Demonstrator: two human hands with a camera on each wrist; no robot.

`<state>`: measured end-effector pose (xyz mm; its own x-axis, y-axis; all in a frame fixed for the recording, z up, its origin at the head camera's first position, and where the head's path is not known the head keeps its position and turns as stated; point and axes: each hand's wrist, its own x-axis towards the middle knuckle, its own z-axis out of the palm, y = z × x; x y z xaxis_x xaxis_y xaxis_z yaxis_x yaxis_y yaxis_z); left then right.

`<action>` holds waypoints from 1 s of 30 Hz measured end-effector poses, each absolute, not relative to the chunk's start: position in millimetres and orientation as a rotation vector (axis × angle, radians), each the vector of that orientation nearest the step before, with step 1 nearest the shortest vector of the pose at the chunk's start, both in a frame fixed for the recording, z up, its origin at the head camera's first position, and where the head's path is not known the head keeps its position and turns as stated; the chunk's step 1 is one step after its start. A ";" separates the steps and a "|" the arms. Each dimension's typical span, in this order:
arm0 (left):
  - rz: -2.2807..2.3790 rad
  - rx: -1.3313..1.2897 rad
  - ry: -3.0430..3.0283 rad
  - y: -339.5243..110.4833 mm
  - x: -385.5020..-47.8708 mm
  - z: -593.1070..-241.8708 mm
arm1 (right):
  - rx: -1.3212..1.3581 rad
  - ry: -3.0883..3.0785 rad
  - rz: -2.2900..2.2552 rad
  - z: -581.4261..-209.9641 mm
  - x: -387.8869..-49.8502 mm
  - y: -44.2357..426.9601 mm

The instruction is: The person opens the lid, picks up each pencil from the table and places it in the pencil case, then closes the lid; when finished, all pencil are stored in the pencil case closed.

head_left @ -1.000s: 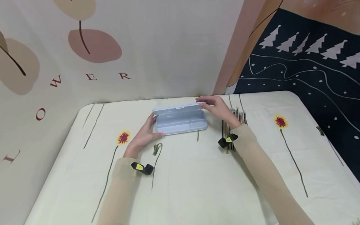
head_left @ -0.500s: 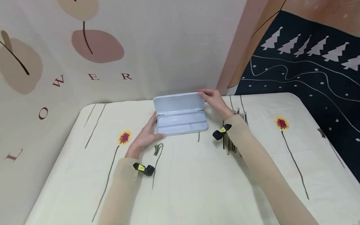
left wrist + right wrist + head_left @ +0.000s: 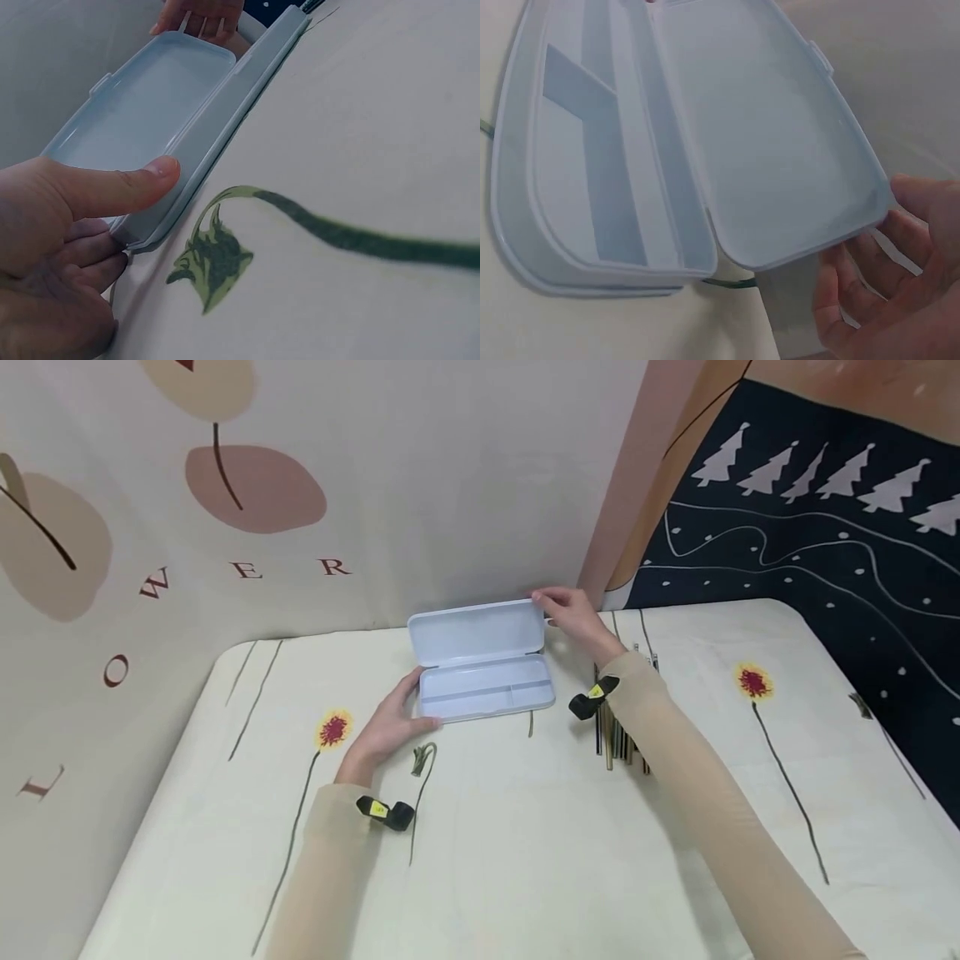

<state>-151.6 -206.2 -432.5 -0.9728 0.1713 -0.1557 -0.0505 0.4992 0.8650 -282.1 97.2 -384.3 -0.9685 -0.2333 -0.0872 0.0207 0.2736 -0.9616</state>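
Note:
A pale blue pencil case lies on the table with its lid raised at the back. Its long and short compartments hold nothing, as the right wrist view shows. The left hand grips the case's left end, thumb on the front edge in the left wrist view. At the lid's upper right corner, the right hand pinches the edge between thumb and fingers, seen close in the right wrist view.
Several pencils or pens lie side by side to the right of the case, partly under the right forearm. The white tablecloth bears printed flowers. A patterned curtain rises behind the table's back edge.
The lid has swung from partly open to standing back, with the right hand moving up and back along with it. The left hand has stayed at the left end.

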 end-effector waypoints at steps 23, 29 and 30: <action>1.466 0.088 2.496 -205.9 -153.3 -434.6 | -0.134 2.453 -1.654 -382.9 -252.3 175.1; 1.415 0.091 2.508 -208.0 -153.8 -431.7 | -0.133 2.498 -1.626 -385.6 -243.8 196.1; 1.411 0.097 2.506 -208.7 -154.4 -431.5 | -0.136 2.509 -1.618 -385.5 -242.4 199.0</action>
